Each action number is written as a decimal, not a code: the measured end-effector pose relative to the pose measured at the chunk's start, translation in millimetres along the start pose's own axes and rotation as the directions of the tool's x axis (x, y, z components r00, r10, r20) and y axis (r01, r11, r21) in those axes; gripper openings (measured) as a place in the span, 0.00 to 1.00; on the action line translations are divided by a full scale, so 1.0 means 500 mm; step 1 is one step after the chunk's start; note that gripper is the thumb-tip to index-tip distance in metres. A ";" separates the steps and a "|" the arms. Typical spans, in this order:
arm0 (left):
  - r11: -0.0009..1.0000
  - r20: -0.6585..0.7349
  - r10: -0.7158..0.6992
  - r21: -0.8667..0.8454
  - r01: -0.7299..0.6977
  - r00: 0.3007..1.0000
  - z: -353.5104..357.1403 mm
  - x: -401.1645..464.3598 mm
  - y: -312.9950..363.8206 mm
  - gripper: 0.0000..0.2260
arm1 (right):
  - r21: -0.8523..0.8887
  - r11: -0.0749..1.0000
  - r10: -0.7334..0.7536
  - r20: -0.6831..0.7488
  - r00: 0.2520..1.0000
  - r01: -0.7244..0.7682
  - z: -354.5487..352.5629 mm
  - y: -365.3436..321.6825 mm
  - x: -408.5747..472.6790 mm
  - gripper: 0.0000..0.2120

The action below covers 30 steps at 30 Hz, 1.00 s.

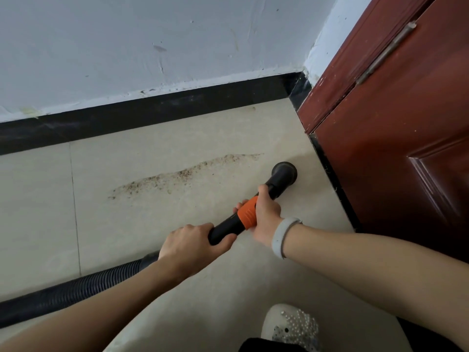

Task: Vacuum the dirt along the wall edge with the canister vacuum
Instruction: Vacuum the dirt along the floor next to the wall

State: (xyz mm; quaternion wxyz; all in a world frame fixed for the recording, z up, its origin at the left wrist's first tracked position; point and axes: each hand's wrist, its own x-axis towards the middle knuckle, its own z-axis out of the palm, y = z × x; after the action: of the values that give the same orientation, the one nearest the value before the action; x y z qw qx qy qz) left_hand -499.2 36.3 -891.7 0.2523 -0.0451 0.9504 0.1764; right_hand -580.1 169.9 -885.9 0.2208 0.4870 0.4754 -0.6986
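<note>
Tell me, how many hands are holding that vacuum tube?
2. The left hand grips the black tube nearest the ribbed hose; the right hand grips it further forward, at the orange collar.

Two hands (193, 240) (266, 214), one hose (76, 285), one nozzle (284, 171), one shoe (291, 326).

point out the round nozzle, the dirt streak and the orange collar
round nozzle (284, 171), head view, top of the flared head
dirt streak (182, 175), head view, middle of the streak
orange collar (248, 212), head view, ribbed side
</note>
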 end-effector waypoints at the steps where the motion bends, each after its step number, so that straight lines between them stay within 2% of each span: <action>1: 1.000 0.005 0.010 -0.003 -0.010 1.000 0.003 -0.005 0.004 0.22 | -0.004 1.000 -0.005 -0.004 1.000 0.005 -0.008 0.002 -0.001 0.12; 6: 1.000 -0.017 -0.004 -0.002 0.004 1.000 0.003 -0.029 -0.009 0.24 | -0.021 0.998 0.058 0.069 0.996 -0.056 -0.015 0.016 -0.008 0.11; 10: 0.997 -0.092 -0.074 0.003 0.075 0.993 -0.029 0.003 -0.020 0.25 | -0.026 1.000 0.013 0.118 0.993 -0.010 0.044 -0.005 0.008 0.12; 15: 0.995 -0.102 -0.104 0.001 0.104 0.989 -0.048 0.031 -0.013 0.24 | -0.029 1.000 0.000 0.145 0.989 0.005 0.075 -0.029 0.026 0.09; 24: 0.989 -0.091 -0.147 -0.022 0.146 0.985 0.006 -0.085 -0.078 0.27 | -0.131 0.980 0.177 0.205 0.963 -0.152 0.056 0.068 -0.013 0.09; 30: 0.981 -0.105 -0.186 -0.072 0.179 0.977 -0.031 -0.012 -0.073 0.24 | -0.138 0.990 0.032 0.164 0.986 -0.010 0.118 0.028 0.006 0.09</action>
State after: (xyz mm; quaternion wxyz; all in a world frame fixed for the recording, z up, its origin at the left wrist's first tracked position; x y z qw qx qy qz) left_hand -494.7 -3.4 -887.5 0.2124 -0.1500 0.9488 0.1791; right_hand -598.3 112.1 -890.8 0.2999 0.4158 0.4971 -0.7001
